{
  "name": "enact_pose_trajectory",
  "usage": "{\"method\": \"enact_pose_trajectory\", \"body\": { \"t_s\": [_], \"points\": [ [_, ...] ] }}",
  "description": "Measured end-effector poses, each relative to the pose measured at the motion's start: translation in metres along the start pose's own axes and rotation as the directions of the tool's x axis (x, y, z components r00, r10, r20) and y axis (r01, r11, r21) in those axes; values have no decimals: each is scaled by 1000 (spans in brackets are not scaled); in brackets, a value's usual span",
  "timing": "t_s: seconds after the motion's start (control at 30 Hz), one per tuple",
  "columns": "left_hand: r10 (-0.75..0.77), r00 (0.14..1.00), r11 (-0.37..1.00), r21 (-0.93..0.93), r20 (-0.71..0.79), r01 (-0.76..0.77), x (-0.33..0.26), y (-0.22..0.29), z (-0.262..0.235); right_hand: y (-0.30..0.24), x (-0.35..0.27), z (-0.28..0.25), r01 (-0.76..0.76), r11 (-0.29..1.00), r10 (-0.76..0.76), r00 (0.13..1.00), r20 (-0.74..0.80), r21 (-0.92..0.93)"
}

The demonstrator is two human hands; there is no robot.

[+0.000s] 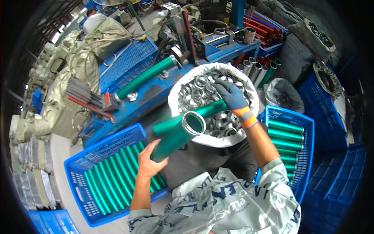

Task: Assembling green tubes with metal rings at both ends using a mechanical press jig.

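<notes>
My bare left hand (149,158) grips a green metal tube (177,136) near its lower end, its open threaded mouth tilted up toward me. A second green tube (202,113) lies behind it across a white sack (174,99) full of silver metal rings (198,87). My right hand (230,94), in a grey glove with an orange cuff, reaches into the sack and rests among the rings; whether it holds one is hidden.
A blue crate (83,163) at lower left holds several green tubes in a row. Another blue crate (304,128) at right holds more. A blue machine bench (148,95) carries a long green tube (146,77). Sacks and stacked blue crates surround me.
</notes>
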State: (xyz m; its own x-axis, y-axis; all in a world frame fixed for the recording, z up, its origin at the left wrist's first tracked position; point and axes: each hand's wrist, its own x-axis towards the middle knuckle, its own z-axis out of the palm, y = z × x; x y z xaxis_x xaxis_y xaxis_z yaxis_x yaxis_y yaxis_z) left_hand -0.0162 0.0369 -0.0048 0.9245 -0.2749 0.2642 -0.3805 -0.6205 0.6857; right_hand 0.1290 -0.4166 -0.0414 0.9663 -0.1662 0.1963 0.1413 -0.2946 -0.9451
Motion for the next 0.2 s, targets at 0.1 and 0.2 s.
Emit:
{"method": "enact_pose_trajectory", "body": {
  "t_s": [0.1,0.2],
  "points": [
    [-18,1000,995,-94,-11,17,-5,-4,-4,15,32,11,50,931,-15,995,100,-360],
    [-46,999,973,-225,-21,40,-12,2,-11,15,53,29,120,518,253,925,285,-847]
  ]
}}
